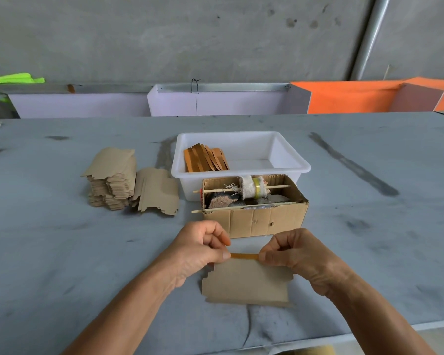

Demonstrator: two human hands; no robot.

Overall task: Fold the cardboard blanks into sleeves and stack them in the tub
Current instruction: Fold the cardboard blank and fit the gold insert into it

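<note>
Left hand (203, 249) and right hand (290, 254) both pinch the blank's (246, 283) far edge, at 6 o'clock from the tub (241, 172). Suggest: keep pinches level, crease straight along the orange strip (244, 256), press flat before stacking.

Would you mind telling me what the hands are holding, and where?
Both hands, left and right, pinch the cardboard blank along its folded far edge.
</note>
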